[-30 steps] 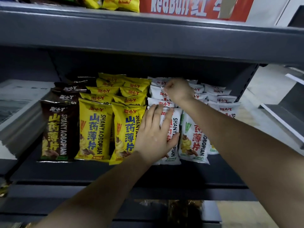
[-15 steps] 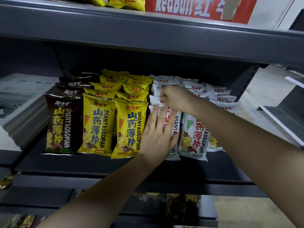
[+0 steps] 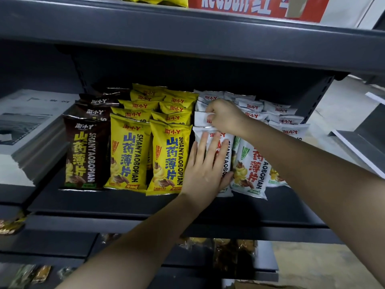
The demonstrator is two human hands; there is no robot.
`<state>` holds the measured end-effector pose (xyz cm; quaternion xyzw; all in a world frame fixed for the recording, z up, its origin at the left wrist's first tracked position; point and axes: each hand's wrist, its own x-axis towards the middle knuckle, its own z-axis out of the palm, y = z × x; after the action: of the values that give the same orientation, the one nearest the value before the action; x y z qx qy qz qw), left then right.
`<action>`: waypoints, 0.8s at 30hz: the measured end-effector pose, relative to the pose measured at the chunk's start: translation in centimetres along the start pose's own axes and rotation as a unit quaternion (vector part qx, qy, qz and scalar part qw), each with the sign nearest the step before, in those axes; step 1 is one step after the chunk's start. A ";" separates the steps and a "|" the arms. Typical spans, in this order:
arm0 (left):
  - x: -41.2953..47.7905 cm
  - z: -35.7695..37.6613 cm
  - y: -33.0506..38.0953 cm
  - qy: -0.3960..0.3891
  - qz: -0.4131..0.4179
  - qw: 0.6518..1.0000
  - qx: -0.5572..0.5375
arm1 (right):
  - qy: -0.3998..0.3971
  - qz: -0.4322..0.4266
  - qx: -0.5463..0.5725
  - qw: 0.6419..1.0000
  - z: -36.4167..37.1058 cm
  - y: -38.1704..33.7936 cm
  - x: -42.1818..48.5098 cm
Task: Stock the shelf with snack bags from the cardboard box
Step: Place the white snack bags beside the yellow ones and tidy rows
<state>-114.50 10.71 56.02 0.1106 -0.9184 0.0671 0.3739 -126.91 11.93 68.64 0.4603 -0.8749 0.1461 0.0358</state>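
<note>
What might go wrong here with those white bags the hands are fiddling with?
The left hand presses flat on the front white bag; letting go could tip it off the shelf edge. The right hand pinches a bag top in the tight row behind; tugging may drag neighbours askew or nudge the yellow bags alongside.

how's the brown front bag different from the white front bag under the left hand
The brown front bag is dark, stands at the row's far left, and is untouched. The white front bag is pale, sits right of the yellow bags, and has the left hand pressed flat on it. Both stand upright and share the SHANYAOBOPIAN print.
</note>
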 end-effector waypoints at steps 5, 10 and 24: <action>0.5 0.4 -0.3 0.020 0.010 1.000 -0.015 | 0.102 -0.050 -0.011 0.994 0.9 0.9 -0.4; 0.9 0.0 -0.8 0.013 0.022 1.000 -0.018 | 0.051 -0.052 0.028 0.997 0.0 0.8 -0.4; -2.5 -1.1 0.4 -0.046 -0.005 0.998 0.034 | 0.018 -0.065 0.062 0.996 -0.9 2.6 -6.6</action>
<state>-112.13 11.65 55.03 0.1306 -0.9313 0.0919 0.3274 -125.28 18.85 67.61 0.5145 -0.8318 0.2055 0.0325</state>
